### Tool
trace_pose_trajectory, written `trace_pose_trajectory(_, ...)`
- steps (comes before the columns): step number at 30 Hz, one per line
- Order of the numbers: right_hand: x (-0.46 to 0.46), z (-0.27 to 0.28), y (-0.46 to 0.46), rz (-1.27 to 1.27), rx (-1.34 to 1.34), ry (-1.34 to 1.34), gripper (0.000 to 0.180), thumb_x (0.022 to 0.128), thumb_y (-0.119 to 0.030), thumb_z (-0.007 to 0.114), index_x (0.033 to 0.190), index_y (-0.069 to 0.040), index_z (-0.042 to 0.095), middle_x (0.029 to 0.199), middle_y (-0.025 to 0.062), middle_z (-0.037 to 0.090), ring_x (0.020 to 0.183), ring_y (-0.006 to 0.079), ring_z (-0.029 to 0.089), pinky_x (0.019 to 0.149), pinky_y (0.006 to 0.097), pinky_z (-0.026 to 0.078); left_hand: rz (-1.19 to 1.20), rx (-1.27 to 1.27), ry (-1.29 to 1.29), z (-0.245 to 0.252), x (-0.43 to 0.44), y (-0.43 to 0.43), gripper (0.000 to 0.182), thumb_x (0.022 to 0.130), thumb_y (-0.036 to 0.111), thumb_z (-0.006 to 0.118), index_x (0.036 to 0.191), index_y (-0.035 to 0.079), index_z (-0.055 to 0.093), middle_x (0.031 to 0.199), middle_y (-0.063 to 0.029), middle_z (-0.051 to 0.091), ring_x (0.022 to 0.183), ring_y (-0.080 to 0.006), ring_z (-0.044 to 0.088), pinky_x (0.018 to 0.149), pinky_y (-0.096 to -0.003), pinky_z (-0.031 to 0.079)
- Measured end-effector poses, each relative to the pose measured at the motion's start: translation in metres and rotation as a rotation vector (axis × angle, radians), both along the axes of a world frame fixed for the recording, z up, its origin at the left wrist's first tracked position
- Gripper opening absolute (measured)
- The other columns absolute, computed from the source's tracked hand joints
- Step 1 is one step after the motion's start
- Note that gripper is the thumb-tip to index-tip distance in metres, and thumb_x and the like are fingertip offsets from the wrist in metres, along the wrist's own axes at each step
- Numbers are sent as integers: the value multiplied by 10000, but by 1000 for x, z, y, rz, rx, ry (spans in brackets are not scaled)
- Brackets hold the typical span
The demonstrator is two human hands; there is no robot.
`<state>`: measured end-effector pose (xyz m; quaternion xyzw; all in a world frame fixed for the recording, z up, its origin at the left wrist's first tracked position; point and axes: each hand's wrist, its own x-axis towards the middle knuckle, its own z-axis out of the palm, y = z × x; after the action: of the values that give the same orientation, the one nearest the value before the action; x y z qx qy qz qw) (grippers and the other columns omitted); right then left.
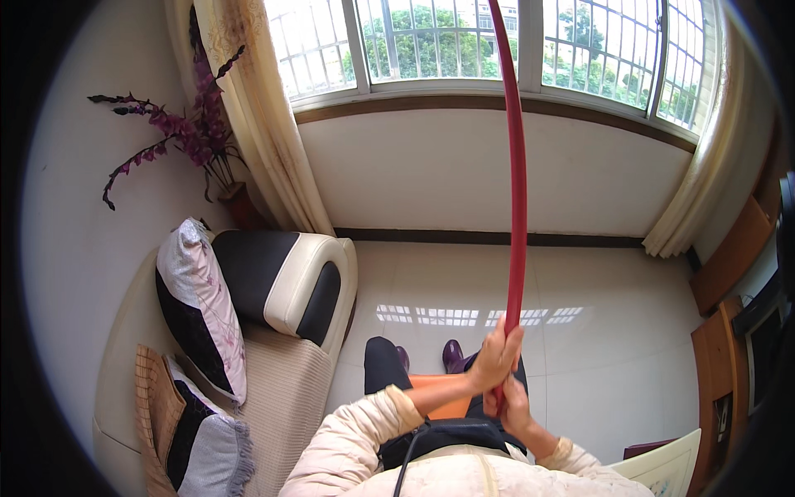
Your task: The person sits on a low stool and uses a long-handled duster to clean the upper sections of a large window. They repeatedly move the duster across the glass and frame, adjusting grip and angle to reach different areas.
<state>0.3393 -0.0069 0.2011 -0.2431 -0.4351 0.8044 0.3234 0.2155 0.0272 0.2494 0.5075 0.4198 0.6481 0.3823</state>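
Note:
A long red pole [517, 186] rises from my lap past the window, its upper end out of the picture. Around its lower part my left hand [497, 354] is closed, with the arm reaching across my front. Below it my right hand [512, 401] grips the pole close to its bottom end. An orange surface [450, 404] shows between my legs, just under my forearm; I cannot tell what it belongs to. A black bag [463, 432] lies at my waist.
To the left stands a cream and black sofa [286, 385] with cushions [211, 310]. Behind it is a vase [243, 205] of purple flowers. A barred window [428, 46] spans the front wall. Wooden furniture [720, 366] and a pale board [671, 466] are at right.

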Motion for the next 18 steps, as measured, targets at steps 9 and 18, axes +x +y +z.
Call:
trace_pose_trajectory(9, -13, 33, 52, -81, 48, 18, 451, 997, -494, 415, 921, -58, 501, 643, 13, 478, 470, 100, 411, 431, 238, 319, 9, 85, -35, 44, -9, 56, 247, 1021, 264, 444, 1019, 18, 415, 490, -16, 459, 384, -104, 457, 365, -273, 358)
trace_pose_trajectory(18, 1, 7, 15, -108, 48, -38, 476, 983, -529, 413, 971, -62, 506, 630, 21, 481, 463, 100, 416, 425, 237, 318, -7, -29, -10, 17, 8, 16, 215, 1019, 239, 446, 1033, 28, 412, 497, -18, 449, 395, -108, 458, 376, -285, 355)
